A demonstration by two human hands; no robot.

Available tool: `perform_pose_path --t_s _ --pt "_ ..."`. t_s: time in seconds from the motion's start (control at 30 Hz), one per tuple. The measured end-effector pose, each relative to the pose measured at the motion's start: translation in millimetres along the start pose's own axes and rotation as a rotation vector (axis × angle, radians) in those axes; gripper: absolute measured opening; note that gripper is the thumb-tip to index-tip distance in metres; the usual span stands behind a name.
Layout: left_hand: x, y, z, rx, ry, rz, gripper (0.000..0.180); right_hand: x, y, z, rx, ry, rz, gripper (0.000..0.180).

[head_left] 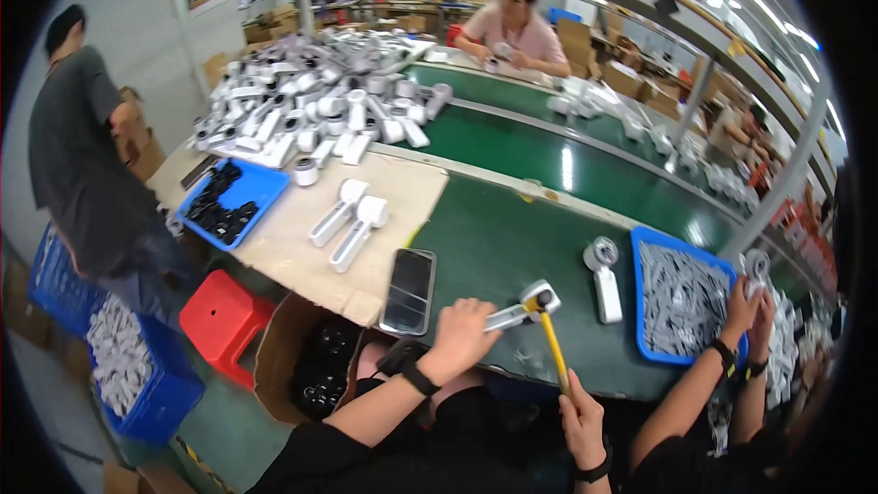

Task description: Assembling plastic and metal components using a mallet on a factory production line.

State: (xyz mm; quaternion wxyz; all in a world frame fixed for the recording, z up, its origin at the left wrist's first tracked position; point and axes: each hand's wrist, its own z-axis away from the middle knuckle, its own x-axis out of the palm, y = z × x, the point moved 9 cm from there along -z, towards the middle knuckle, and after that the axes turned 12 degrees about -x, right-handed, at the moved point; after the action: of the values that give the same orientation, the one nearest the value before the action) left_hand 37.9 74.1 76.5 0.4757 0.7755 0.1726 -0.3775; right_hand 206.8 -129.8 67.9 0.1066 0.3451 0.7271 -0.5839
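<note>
Left hand [462, 334] pinning grey part [523, 306] — hammer [551, 338] in right hand [583, 418] grip

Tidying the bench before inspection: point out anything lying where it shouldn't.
A black phone lies half on the cardboard sheet, half on the green table, close to where the left hand steadies a white part under the right hand's yellow-handled hammer.

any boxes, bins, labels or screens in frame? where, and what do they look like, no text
Phone: flat on the green table left of the left hand, black rectangle, screen dark.
Cardboard boxes: stacked at the back, brown.
Open carton: under the table edge, brown, dark parts inside.
Labels or signs: none legible.
</note>
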Motion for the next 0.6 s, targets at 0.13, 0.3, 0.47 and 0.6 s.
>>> perform_pose_path --t_s 0.13,0.3,0.47,0.6 --pt "17.1 27.8 -12.7 0.151 -0.143 0.143 0.034 3.5 13.0 8.9 0.157 0.121 -0.324 0.052" --pt "-52.9 -13.6 -29.0 0.131 0.149 0.111 0.035 3.2 4.4 -6.2 0.034 0.173 -0.393 0.053" --pt "-113.1 -97.8 -58.7 -0.127 0.309 -0.087 0.032 -53.8 42.7 -4.7 0.009 0.382 -0.103 0.051" --pt "-122.0 -182.6 -72.2 -0.255 0.352 -0.277 0.034 -91.6 81.3 -0.4 0.063 0.504 0.077 0.051"
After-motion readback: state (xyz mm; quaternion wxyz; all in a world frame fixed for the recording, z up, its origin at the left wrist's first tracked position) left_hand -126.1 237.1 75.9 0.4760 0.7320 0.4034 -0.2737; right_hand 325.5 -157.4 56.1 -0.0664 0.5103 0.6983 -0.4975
